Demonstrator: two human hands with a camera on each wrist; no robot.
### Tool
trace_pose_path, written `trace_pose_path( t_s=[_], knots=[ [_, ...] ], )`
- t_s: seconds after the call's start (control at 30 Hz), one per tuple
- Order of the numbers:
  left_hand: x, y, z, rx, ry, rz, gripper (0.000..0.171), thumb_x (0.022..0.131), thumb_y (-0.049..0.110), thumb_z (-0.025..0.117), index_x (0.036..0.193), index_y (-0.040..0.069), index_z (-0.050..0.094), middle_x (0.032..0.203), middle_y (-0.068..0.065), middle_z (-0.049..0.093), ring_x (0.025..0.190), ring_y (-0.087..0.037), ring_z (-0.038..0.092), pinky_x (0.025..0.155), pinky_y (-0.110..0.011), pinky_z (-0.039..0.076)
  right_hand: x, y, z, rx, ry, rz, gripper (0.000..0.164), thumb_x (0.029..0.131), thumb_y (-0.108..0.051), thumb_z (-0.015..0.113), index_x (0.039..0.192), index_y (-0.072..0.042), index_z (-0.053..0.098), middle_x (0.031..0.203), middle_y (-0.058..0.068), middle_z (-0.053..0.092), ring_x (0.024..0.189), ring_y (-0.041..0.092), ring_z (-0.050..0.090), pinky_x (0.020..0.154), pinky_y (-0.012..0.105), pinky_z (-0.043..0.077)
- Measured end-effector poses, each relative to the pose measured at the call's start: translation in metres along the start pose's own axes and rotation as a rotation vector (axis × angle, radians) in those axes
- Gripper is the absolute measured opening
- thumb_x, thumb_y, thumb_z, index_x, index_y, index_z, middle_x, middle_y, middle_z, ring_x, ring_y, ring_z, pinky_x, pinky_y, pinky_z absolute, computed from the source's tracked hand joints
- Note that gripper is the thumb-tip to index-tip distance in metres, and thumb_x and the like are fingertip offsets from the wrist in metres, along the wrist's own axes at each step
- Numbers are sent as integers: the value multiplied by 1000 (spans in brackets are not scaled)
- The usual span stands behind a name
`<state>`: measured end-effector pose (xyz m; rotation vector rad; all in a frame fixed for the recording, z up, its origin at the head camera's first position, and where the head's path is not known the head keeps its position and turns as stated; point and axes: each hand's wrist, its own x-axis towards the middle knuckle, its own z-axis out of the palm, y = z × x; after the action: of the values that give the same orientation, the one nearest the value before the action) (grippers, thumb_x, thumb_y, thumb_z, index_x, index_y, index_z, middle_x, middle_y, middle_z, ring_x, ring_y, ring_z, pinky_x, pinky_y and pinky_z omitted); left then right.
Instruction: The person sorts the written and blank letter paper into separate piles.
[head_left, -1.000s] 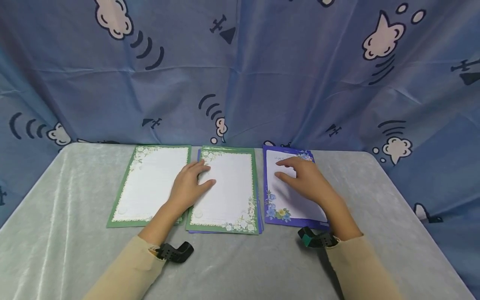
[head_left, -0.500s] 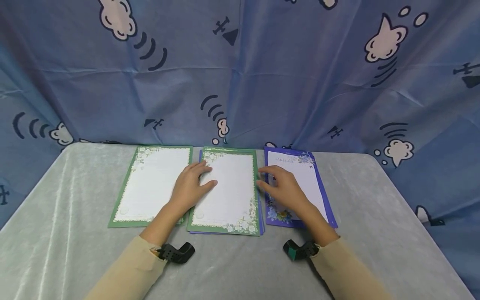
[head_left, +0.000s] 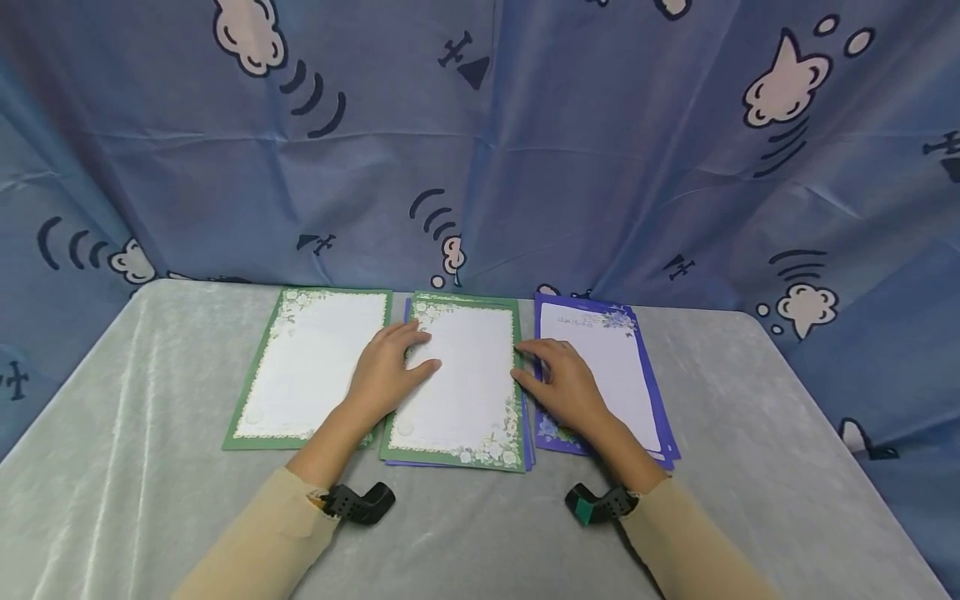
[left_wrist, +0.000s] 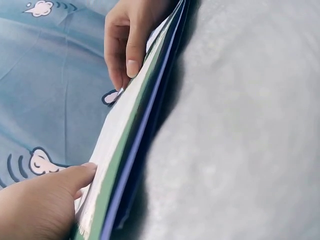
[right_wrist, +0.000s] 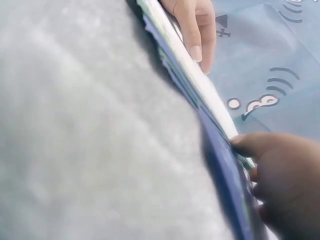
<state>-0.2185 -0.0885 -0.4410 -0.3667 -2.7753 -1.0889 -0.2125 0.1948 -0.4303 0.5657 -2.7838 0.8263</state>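
Room to pass: desk (head_left: 780,408) right of the blue sheets (head_left: 609,367), left of the left sheet (head_left: 315,358), and in front between the wrist cameras (head_left: 362,503). Curtain (head_left: 570,208) walls off the back. Left hand (head_left: 387,371) crosses the left/middle gap; right hand (head_left: 562,383) blocks the narrow slot between middle sheet (head_left: 465,375) and blue.

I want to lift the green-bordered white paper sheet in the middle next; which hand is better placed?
The right hand, probably: its thumb and fingertips are at the right edge of the sheet, whereas the left hand overlaps the left border, better suited to steadying.
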Motion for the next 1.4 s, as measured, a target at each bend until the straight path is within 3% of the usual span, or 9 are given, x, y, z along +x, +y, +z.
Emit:
trace_pose_path(
  t_s=[0.33, 1.4],
  knots=[
    [1, 0, 1, 7, -3, 2, 47, 92, 33, 75, 130, 8, 68, 154, -12, 51, 146, -34, 42, 120, -54, 35, -1, 4, 1, -4, -7, -25, 49, 93, -29, 73, 137, -10, 64, 141, 14, 63, 129, 35, 55, 108, 56, 46],
    [0, 1, 0, 2, -2, 0, 47, 91, 33, 75, 130, 8, 68, 154, -11, 51, 146, -34, 42, 121, -53, 35, -1, 7, 2, -28, -8, -76, 44, 94, -29, 71, 134, -10, 67, 143, 14, 61, 129, 37, 53, 105, 59, 45]
  ],
)
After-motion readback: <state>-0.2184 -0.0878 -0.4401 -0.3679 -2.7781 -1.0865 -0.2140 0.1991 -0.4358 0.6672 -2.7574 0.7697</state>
